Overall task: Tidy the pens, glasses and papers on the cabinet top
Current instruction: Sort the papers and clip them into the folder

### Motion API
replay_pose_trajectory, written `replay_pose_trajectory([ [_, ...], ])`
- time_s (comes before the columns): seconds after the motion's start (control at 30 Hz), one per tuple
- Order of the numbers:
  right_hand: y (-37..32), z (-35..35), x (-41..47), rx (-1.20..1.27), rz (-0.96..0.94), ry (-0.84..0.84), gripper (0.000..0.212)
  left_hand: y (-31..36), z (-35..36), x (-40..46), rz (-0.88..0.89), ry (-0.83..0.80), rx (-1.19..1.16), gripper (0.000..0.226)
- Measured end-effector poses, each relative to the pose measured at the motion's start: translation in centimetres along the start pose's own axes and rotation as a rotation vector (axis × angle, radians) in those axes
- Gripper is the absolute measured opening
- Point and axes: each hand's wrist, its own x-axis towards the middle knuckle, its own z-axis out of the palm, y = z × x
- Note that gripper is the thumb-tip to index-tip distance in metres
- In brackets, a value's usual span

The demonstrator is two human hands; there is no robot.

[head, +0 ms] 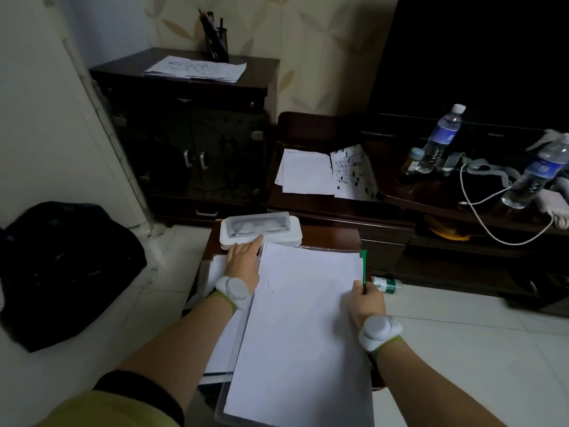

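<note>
Gripping papers, right hand thumb-up.

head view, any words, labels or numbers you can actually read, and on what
None can be read.
Water bottles: blue labels, print blurred.
Sheets on the tall cabinet: faint writing, too small.
Printed sheet on the low cabinet: dark marks, unreadable.
Green-and-white bottle on the floor: label unreadable.
Held paper stack: blank.

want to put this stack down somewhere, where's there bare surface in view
Bare wood shows on the tall cabinet top left of its papers, and on the low stand right of the glasses case. Crowded: the TV bench around the water bottles and white cable, and the low shelf under loose sheets.
</note>
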Motion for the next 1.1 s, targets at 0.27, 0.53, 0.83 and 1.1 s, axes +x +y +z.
replay_pose_trajectory([
  [0.27, 0.2, -0.1, -0.9, -0.024, -0.047, 0.019, 0.035, -0.4, 1.0, -4.5, -0.649, 0.151, -0.16, 0.077],
  [0.53, -0.2, 0.3, -1.5, -0.05, -0.08, 0.123, 0.035, -1.5, 1.4, -5.9, -0.765, 0.126, -0.309, 0.087],
  [0.83, -0.5, 0.5, -1.2, -0.016, -0.104, 0.093, 0.034, -2.2, 1.3, -4.7, -0.666, 0.115, -0.467, 0.081],
  [1.1, -0.5, 0.8, -2.1, 0.01, -0.132, 0.093, 0.032, -0.5, 0.8, -6.8, -0.49, 0.124, -0.174, 0.065],
])
